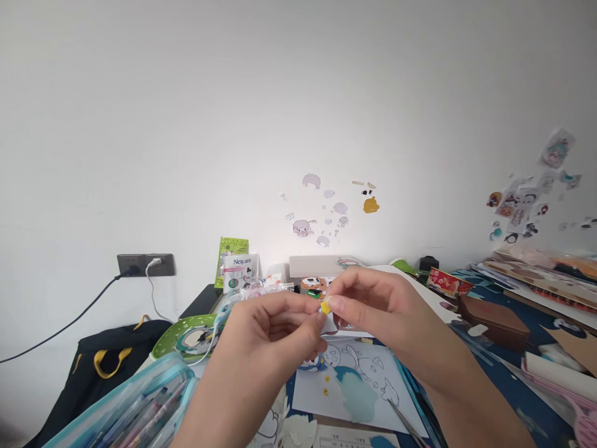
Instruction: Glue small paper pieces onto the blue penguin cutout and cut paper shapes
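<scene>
My left hand and my right hand meet above the desk, fingertips together. Between them sits a small yellow piece, pinched by the thumb and fingers of both hands. Below the hands lies a white sheet with line drawings, partly filled with blue and a few yellow dots. A crinkled clear plastic bag shows just behind my left hand.
A clear blue pencil case with pens lies at the lower left, beside a green round dish. A brown box and stacked papers crowd the right. Small packets lean on the stickered wall. A black bag sits under a wall socket.
</scene>
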`<state>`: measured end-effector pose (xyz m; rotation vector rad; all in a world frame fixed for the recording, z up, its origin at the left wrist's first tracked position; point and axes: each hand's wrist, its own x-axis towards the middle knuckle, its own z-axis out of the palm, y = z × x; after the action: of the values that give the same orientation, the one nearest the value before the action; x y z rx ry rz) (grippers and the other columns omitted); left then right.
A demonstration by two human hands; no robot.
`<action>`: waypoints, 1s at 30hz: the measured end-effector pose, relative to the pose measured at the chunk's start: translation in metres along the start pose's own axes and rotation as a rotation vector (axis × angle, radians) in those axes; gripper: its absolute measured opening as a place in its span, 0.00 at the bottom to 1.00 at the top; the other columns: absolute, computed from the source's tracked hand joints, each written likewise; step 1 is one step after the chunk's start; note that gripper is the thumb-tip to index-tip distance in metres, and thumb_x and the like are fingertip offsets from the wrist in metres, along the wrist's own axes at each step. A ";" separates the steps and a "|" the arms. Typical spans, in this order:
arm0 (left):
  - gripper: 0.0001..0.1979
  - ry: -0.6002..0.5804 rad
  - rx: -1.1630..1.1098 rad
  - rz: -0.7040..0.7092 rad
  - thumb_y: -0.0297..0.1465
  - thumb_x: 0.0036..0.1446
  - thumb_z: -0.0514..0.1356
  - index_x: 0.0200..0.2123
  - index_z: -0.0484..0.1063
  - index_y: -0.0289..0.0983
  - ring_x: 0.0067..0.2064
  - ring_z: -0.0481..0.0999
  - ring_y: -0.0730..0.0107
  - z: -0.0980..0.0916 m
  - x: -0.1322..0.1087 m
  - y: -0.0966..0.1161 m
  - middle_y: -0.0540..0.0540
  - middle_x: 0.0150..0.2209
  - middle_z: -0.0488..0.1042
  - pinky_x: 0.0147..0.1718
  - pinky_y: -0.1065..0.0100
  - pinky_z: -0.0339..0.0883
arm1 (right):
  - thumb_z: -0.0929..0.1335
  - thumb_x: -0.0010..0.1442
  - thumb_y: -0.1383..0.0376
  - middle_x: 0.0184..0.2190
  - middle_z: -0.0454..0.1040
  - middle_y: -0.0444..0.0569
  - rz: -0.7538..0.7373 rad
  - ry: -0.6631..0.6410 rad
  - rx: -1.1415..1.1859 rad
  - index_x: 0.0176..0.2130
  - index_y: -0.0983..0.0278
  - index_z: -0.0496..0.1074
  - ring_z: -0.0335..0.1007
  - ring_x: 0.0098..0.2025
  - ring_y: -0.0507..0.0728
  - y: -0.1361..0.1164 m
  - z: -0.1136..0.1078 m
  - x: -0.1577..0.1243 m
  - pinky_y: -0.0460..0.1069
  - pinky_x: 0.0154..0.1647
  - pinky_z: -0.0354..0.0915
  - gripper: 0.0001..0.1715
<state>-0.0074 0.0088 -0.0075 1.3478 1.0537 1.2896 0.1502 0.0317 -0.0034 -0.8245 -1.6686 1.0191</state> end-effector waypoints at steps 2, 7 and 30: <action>0.07 0.006 0.001 0.000 0.37 0.47 0.67 0.26 0.78 0.39 0.26 0.75 0.74 0.000 0.000 0.001 0.53 0.20 0.76 0.27 0.75 0.66 | 0.70 0.57 0.60 0.26 0.69 0.42 0.001 -0.004 0.000 0.29 0.62 0.72 0.64 0.31 0.51 0.001 0.000 0.000 0.46 0.32 0.62 0.09; 0.09 0.008 0.005 0.000 0.38 0.46 0.67 0.26 0.78 0.39 0.26 0.75 0.73 0.000 -0.001 0.002 0.52 0.21 0.76 0.27 0.74 0.66 | 0.70 0.57 0.61 0.28 0.70 0.42 -0.013 -0.031 0.035 0.31 0.62 0.72 0.67 0.32 0.51 0.001 0.000 -0.001 0.47 0.34 0.65 0.06; 0.09 -0.038 -0.006 -0.008 0.38 0.45 0.69 0.26 0.78 0.40 0.26 0.77 0.70 -0.006 0.005 -0.001 0.51 0.21 0.78 0.26 0.73 0.68 | 0.75 0.53 0.62 0.25 0.80 0.45 -0.189 0.149 -0.026 0.30 0.60 0.77 0.79 0.29 0.55 -0.006 -0.014 -0.009 0.46 0.30 0.75 0.05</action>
<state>-0.0128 0.0147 -0.0080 1.3567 1.0280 1.2557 0.1661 0.0252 0.0008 -0.7263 -1.6011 0.7890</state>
